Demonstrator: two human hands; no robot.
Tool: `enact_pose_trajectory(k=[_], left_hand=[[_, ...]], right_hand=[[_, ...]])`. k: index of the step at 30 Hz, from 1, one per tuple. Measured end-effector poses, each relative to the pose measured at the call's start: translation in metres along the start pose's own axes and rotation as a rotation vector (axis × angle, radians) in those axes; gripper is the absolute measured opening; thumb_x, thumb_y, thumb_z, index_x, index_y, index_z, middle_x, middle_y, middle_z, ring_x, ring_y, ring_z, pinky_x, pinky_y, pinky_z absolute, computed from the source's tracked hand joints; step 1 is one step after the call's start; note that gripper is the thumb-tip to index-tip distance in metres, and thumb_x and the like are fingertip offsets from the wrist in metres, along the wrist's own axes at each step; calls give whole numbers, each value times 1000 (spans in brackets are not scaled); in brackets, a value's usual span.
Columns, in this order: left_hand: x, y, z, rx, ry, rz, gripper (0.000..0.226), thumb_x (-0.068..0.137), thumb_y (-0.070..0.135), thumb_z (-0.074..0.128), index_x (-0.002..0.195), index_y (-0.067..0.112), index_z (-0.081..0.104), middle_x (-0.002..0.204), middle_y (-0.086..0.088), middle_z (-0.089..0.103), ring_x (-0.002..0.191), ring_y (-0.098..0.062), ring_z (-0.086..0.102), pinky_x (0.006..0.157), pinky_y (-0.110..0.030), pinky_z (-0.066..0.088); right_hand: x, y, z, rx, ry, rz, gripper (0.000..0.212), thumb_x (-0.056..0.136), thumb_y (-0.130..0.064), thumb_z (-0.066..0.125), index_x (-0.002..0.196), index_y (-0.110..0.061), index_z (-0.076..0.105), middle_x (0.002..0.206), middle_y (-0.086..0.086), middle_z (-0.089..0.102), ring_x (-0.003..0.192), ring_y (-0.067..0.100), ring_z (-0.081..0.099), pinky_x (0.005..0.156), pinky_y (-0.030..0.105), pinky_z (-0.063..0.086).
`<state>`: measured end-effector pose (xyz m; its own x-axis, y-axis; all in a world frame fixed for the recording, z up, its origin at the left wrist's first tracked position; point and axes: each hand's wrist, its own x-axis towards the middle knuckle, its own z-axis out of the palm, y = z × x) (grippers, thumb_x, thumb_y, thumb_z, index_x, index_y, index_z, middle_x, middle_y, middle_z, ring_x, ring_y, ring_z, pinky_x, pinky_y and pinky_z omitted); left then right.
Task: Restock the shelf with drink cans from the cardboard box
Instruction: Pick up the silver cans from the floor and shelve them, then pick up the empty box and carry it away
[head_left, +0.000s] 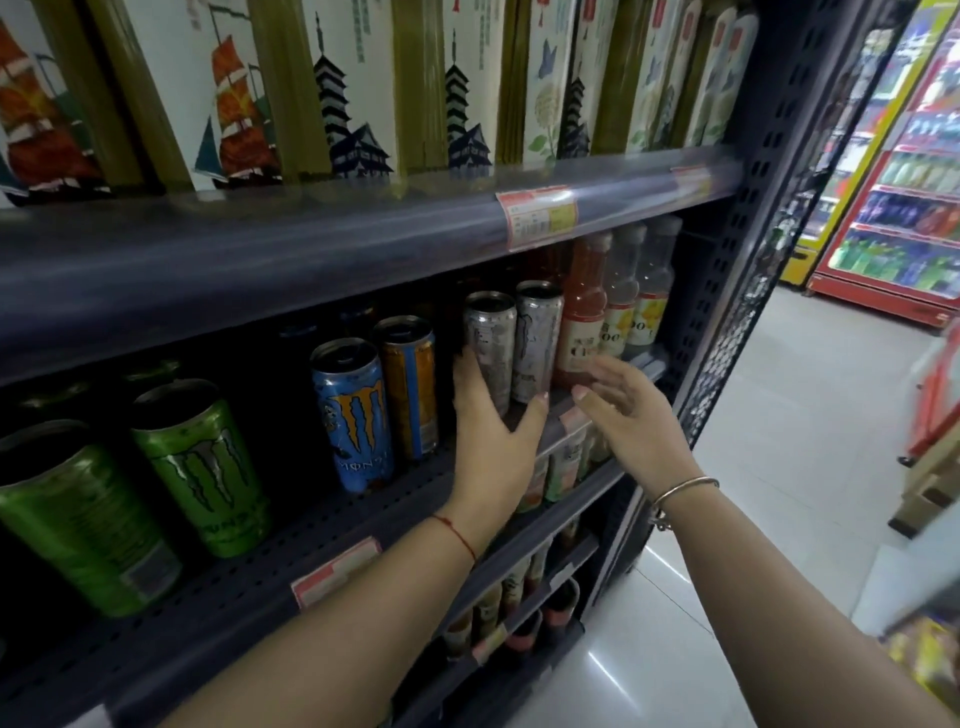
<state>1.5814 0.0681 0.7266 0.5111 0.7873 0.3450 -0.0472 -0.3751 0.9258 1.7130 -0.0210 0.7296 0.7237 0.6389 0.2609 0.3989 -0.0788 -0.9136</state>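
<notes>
Two silver drink cans (491, 338) (537, 338) stand side by side on the dark middle shelf (260, 561). My left hand (488, 441) reaches in at their base, its straight fingers lying against the left silver can's left side. Its thumb is spread out below the right silver can. My right hand (623, 410) hovers open and holds nothing, just in front of an orange-capped bottle (582, 322) at the shelf edge. Left of the silver cans stand an orange can (410, 384), a blue can (353, 410) and two green cans (202, 462) (78, 519).
Clear bottles (639, 291) fill the shelf's right end. The upper shelf (363, 234) carries tall printed boxes, and the lower shelves (519, 587) hold more drinks. A tiled aisle (779, 415) opens to the right with drink coolers (904, 208) behind. A brown box-like object (930, 488) shows at the right edge.
</notes>
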Motion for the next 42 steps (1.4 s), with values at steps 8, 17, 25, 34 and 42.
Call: enact_pose_trajectory(k=[8,17,25,34,42], left_hand=[[-85,-11,0,147,-217,60,74,91,41,59,149,40,13,148,11,36,131,-5,40,105,-27,40],[-208,-78,18,516,-718,356,48,93,30,58,137,13,47,130,-3,53,116,-17,52,94,-20,38],[-324,-231,57,702,-1120,300,42,94,34,54,131,15,52,128,-3,54,116,-22,53,99,-37,44],[-414,-495,91,911,-1342,216,39,94,32,53,131,18,51,131,-2,52,119,-19,50,99,-33,42],[-463,-697,125,878,-1211,87,62,91,41,56,145,18,35,142,-11,40,126,-29,45,102,-44,43]], right_hand=[[-117,4,-48,-62,59,23,26,87,-29,67,110,-38,61,109,-23,63,106,-1,60,88,13,47],[-311,89,-85,-383,162,266,26,88,-25,65,114,-24,64,108,-11,62,96,6,60,83,16,44],[-483,261,-64,-482,149,771,34,89,-24,63,121,-15,62,117,4,66,102,17,61,89,28,48],[-633,501,12,-524,217,1093,33,90,-23,60,123,-16,61,119,7,62,106,22,60,87,30,46],[-693,677,63,-559,445,1099,58,89,-13,63,142,-14,41,134,17,49,124,32,48,104,41,41]])
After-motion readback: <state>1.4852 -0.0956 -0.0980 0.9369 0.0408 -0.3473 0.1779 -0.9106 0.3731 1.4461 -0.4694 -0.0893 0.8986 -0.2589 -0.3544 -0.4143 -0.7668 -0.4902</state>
